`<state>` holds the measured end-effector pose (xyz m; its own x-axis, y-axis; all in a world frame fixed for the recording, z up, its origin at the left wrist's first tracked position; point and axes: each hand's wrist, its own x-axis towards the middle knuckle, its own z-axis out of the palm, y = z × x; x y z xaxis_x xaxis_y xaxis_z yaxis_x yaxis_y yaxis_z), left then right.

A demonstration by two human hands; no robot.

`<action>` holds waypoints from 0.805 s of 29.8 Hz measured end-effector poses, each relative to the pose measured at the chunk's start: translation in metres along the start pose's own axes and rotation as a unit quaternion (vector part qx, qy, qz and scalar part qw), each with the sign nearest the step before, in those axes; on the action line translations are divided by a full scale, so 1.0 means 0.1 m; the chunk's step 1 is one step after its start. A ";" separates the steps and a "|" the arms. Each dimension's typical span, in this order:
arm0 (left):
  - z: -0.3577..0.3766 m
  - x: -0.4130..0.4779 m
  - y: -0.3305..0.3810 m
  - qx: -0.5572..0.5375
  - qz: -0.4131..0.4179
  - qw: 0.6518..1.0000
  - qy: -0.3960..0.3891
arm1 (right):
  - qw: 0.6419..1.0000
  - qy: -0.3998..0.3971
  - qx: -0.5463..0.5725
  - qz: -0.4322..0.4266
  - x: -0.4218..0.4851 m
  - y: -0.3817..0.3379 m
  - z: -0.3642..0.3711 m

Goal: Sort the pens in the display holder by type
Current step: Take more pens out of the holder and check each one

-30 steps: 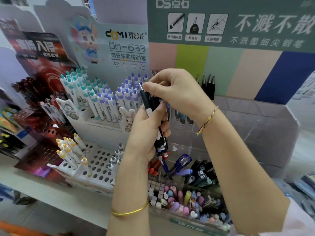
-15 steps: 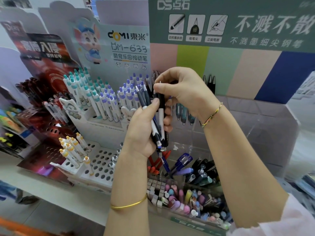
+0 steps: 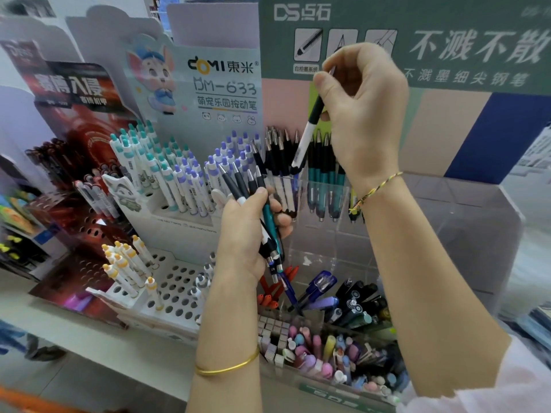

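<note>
Upper centre, the right hand (image 3: 365, 111) has pulled one dark-and-white pen (image 3: 308, 133) clear of the bundle (image 3: 269, 220) gripped by the left hand (image 3: 246, 236) at centre. It is likely bound for a matching row in the display holder (image 3: 465, 234).

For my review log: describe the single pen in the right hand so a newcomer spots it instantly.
Find the green DS sign at top right; the right hand is raised before it. It pinches one pen, dark above and white below. Unlike the bunch gripped in the left hand, it is held alone.
</note>
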<state>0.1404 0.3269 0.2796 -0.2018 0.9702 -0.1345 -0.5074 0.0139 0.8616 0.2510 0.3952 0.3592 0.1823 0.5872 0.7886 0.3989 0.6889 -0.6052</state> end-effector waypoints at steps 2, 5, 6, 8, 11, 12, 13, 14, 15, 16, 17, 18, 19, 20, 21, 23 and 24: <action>0.00 0.00 0.01 0.004 0.004 1.000 -0.011 | 0.999 -0.012 -0.043 -0.020 -0.02 0.04 0.04; 0.01 0.00 0.02 -0.006 0.008 1.000 -0.030 | 0.990 -0.083 -0.116 -0.012 -0.07 0.11 0.11; 0.02 0.01 0.03 -0.010 0.006 0.999 -0.033 | 0.984 -0.114 -0.136 -0.001 -0.09 0.14 0.14; 0.03 0.01 0.03 -0.018 0.005 0.999 -0.040 | 0.971 -0.164 -0.174 0.026 -0.12 0.19 0.19; 0.03 0.03 0.03 -0.008 0.018 0.998 -0.054 | 0.952 -0.209 -0.209 0.075 -0.16 0.24 0.24; 0.03 0.03 0.03 -0.002 0.021 0.998 -0.061 | 0.950 -0.214 -0.209 0.087 -0.17 0.25 0.24; 0.03 0.03 0.03 0.002 0.022 0.997 -0.068 | 0.953 -0.206 -0.204 0.092 -0.19 0.25 0.22; 0.02 0.02 0.04 0.005 0.021 0.997 -0.077 | 0.960 -0.181 -0.196 0.084 -0.19 0.23 0.18; 0.02 0.02 0.04 0.007 0.019 0.996 -0.089 | 0.969 -0.148 -0.185 0.070 -0.20 0.19 0.14; 0.02 0.01 0.05 0.007 0.016 0.995 -0.103 | 0.976 -0.121 -0.171 0.053 -0.20 0.14 0.09; 0.02 0.01 0.05 0.007 0.012 0.993 -0.119 | 0.980 -0.119 -0.152 0.044 -0.20 0.08 0.05; 0.02 0.00 0.05 0.006 0.010 0.991 -0.134 | 0.979 -0.147 -0.131 0.045 -0.20 0.03 0.02; 0.03 0.00 0.05 0.007 0.009 0.989 -0.147 | 0.973 -0.197 -0.110 0.057 -0.20 -0.04 0.00; 0.04 0.00 0.05 0.010 0.011 0.987 -0.158 | 0.960 -0.253 -0.095 0.071 -0.22 -0.08 -0.01; 0.04 -0.01 0.05 0.013 0.014 0.986 -0.165 | 0.948 -0.295 -0.094 0.077 -0.23 -0.11 -0.02; 0.06 -0.02 0.05 0.018 0.019 0.984 -0.175 | 0.935 -0.324 -0.134 0.058 -0.23 -0.12 -0.01; 0.06 -0.03 0.05 0.021 0.020 0.984 -0.178 | 0.929 -0.331 -0.159 0.046 -0.22 -0.11 -0.01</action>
<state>0.1432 0.3259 0.2875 0.0884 0.9934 0.0731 -0.4692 -0.0232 0.8828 0.2436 0.3739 0.3484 -0.3222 0.8428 0.4310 0.6730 0.5242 -0.5219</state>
